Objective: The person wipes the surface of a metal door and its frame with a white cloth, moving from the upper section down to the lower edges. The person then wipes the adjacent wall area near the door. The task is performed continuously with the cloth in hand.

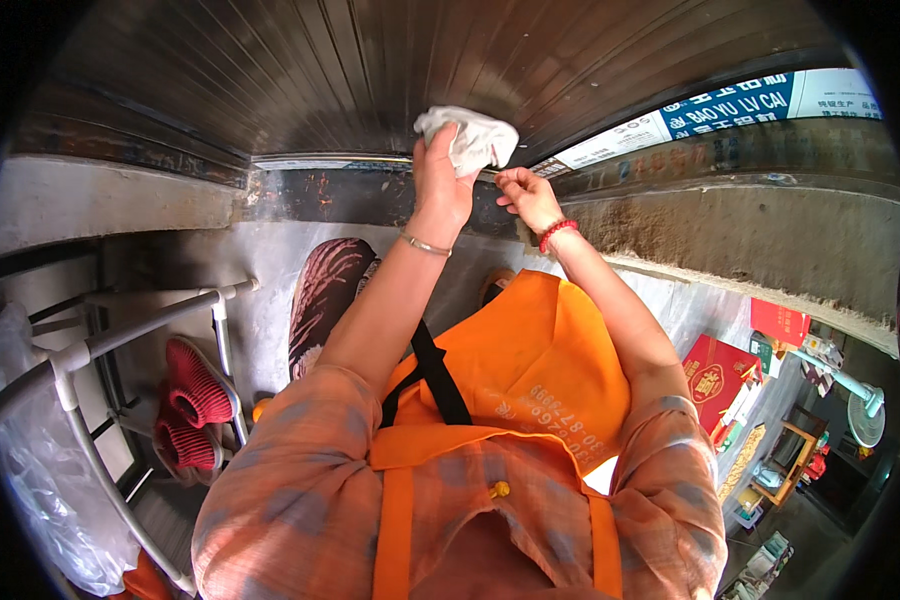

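Note:
My left hand (442,180), with a metal bangle at the wrist, is shut on a crumpled white cloth (481,139). The cloth lies against the lower part of a dark brown ribbed panel (360,67). Just to the right, my right hand (531,199), wearing a red bead bracelet, has its fingertips curled together near the panel's bottom edge. Whether anything thin is pinched there is too small to tell. A blue and white printed strip (735,112) bearing writing runs along the panel's foot on the right. Beneath both hands is a dark sill (345,196).
Left stands a grey tubular rack (150,319) with red ribbed shoes (195,397) and clear plastic sheeting (52,480). A rough concrete ledge (757,240) borders the right. Beyond it are red boxes (720,379) and a fan (866,420). My orange apron (517,352) hangs forward below my arms.

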### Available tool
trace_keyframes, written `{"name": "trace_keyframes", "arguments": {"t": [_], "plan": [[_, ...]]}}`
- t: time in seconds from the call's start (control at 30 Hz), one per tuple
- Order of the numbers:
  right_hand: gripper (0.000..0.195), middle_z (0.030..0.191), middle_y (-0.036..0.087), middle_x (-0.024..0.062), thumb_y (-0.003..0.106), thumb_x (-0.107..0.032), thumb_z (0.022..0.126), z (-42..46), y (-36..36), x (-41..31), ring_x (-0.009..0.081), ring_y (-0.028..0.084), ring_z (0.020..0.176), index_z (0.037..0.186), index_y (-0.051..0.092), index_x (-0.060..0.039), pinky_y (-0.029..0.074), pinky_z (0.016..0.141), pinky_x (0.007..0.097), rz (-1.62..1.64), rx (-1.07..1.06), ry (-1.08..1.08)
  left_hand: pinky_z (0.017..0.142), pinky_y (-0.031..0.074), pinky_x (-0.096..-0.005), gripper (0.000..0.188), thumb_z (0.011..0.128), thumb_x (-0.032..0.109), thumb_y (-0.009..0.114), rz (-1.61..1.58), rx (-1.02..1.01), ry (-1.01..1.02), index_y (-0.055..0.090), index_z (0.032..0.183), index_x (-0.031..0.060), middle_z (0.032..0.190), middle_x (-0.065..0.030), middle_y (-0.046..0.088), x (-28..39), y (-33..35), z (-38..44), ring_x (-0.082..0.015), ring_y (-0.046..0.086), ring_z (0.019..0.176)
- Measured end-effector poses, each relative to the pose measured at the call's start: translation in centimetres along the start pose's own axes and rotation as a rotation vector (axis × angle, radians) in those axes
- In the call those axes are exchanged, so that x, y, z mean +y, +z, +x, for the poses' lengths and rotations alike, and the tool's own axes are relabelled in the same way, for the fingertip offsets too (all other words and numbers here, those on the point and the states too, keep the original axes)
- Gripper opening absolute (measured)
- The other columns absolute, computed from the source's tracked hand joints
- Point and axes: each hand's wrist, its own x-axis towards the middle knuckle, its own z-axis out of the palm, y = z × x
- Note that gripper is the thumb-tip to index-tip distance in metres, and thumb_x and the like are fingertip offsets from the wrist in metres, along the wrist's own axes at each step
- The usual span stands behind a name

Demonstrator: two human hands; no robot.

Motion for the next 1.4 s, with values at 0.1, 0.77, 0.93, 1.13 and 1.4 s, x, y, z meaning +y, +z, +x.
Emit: {"name": "trace_keyframes", "arguments": {"t": [0.1,0.77,0.93,1.13,1.4], "plan": [[0.017,0.087,0.067,0.0028,0.057,-0.013,0.097,-1.3,1.7,-3.6,0.0090,0.062,0.073,0.101,0.067,0.0009,0.050,0.069,0.0235,0.017,-0.024,-0.114,0.087,0.055,-0.0387,0.023,0.096,0.015,0.059,0.034,-0.161,0.144,0.054,0.116,0.0056,0.115,-0.0072,0.063,3.4,4.0,-4.2,-0.0211,0.065,0.104],[0.012,0.085,0.064,0.0006,0.059,-0.012,0.097,-3.2,7.5,-11.1,0.0040,0.054,0.070,0.100,0.064,-0.0016,0.049,0.067,0.0224,0.062,-0.052,-0.633,0.096,0.047,-0.0345,0.036,0.095,0.011,0.052,0.254,-0.108,0.555,0.042,0.128,0.0033,0.123,-0.0092,0.055,5.6,1.2,-2.4,-0.0193,0.057,0.110],[0.013,0.093,0.064,-0.0006,0.054,-0.012,0.101,-2.6,7.2,-9.4,0.0056,0.056,0.073,0.102,0.063,-0.0024,0.048,0.070,0.0215,-0.096,-0.093,-0.575,0.094,0.045,-0.0322,0.039,0.093,0.010,0.057,0.445,0.102,0.603,0.041,0.128,0.0017,0.121,-0.0103,0.055,1.3,-4.4,2.7,-0.0175,0.056,0.108],[0.014,0.086,0.066,-0.0010,0.056,-0.012,0.098,-2.1,6.3,-8.7,0.0044,0.056,0.068,0.097,0.064,-0.0016,0.049,0.063,0.0217,0.045,-0.061,-0.507,0.081,0.052,-0.0353,0.031,0.090,0.006,0.058,0.779,0.390,0.453,0.046,0.118,0.0015,0.105,-0.0129,0.062,-2.3,-15.6,12.0,-0.0234,0.063,0.094],[0.033,0.075,0.063,0.0008,0.048,-0.028,0.103,-1.2,3.0,-2.6,0.0074,0.056,0.059,0.084,0.061,-0.0053,0.047,0.056,0.0231,0.270,0.123,-0.179,0.068,0.056,-0.0355,0.027,0.091,0.013,0.065,0.327,-0.065,0.018,0.051,0.113,0.0049,0.106,-0.0087,0.063,-1.6,-3.9,2.9,-0.0182,0.065,0.090]]}}
